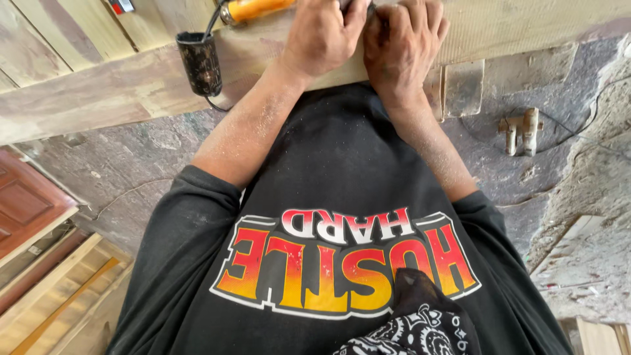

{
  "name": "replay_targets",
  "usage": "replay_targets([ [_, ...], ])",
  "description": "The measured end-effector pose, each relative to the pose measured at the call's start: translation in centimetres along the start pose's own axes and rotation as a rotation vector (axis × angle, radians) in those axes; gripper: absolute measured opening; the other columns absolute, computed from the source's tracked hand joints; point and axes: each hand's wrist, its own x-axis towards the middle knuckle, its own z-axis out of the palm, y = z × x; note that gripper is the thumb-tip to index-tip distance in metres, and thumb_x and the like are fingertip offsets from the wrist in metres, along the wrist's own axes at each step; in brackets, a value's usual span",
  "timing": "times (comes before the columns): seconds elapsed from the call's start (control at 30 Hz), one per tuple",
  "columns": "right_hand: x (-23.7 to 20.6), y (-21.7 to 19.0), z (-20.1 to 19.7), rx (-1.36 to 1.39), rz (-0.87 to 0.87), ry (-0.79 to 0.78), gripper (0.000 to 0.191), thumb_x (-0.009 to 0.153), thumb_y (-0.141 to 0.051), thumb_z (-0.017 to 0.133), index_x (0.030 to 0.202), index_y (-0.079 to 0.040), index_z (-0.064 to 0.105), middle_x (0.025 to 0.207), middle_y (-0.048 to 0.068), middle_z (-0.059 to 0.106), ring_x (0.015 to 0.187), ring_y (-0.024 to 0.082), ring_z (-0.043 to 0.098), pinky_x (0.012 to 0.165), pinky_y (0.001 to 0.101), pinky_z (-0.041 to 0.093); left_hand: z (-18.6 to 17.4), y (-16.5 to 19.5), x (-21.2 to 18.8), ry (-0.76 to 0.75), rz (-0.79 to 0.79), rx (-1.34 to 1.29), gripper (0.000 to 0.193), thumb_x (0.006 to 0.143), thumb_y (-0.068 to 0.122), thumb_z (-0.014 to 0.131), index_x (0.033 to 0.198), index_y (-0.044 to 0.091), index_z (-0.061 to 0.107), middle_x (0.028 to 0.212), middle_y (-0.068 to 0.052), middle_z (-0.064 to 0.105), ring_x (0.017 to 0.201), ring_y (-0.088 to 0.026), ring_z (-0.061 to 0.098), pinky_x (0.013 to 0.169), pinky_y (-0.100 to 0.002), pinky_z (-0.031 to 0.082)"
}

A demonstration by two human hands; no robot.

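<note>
While your left hand (pixel 322 36) and right hand (pixel 402 39) press together, closed on something hidden at the frame's top edge, you're working the wooden plank (pixel 118 85) beside the orange-handled tool (pixel 253 9), so keep steady pressure.

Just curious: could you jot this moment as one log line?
left hand: pressed on wooden plank | right hand: beside it, same plank | orange-handled tool: lying near left hand
</note>
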Motion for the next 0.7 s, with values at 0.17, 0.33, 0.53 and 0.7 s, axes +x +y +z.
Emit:
replay_targets([
  [0.17, 0.2, -0.2, -0.1, 0.004, 0.026, 0.007, 0.015, 0.090, -0.007, 0.075, 0.099, -0.014, 0.065, 0.101, 0.003, 0.058, 0.102, 0.025, 0.054, 0.090, 0.0409, 0.039, -1.1, -0.3, 0.3, -0.109, -0.172, -0.204, 0.008, 0.106, 0.004, 0.065, 0.100, 0.003, 0.070, 0.085, -0.007, 0.075, 0.073, -0.023, 0.072, 0.068, -0.035, 0.057],
  [0.33, 0.3, 0.3, -0.1, 0.013, -0.010, 0.025, 0.015, 0.092, -0.006, 0.075, 0.101, -0.014, 0.066, 0.102, 0.003, 0.059, 0.101, 0.025, 0.054, 0.090, 0.0398, 0.040, -1.6, 0.4, 0.6, -0.108, -0.121, -0.235, 0.006, 0.105, 0.003, 0.067, 0.107, 0.000, 0.071, 0.093, -0.008, 0.076, 0.078, -0.024, 0.073, 0.070, -0.035, 0.056],
  [0.53, 0.3, 0.4, 0.0, 0.022, -0.005, 0.012, 0.016, 0.091, -0.005, 0.076, 0.100, -0.013, 0.066, 0.100, 0.002, 0.060, 0.100, 0.024, 0.054, 0.091, 0.0403, 0.040, -2.1, 1.3, 0.7, -0.126, -0.027, -0.132, 0.006, 0.105, 0.005, 0.069, 0.110, 0.003, 0.070, 0.099, -0.006, 0.074, 0.086, -0.024, 0.073, 0.082, -0.036, 0.056],
  [0.7, 0.0, 0.7, -0.3, 0.006, 0.006, -0.009, 0.015, 0.091, -0.005, 0.076, 0.098, -0.014, 0.066, 0.099, 0.002, 0.059, 0.101, 0.024, 0.055, 0.090, 0.0402, 0.039, -1.1, 0.8, 0.6, -0.170, -0.123, -0.196, 0.005, 0.106, 0.006, 0.070, 0.105, 0.001, 0.069, 0.089, -0.007, 0.071, 0.077, -0.024, 0.071, 0.072, -0.036, 0.054],
])
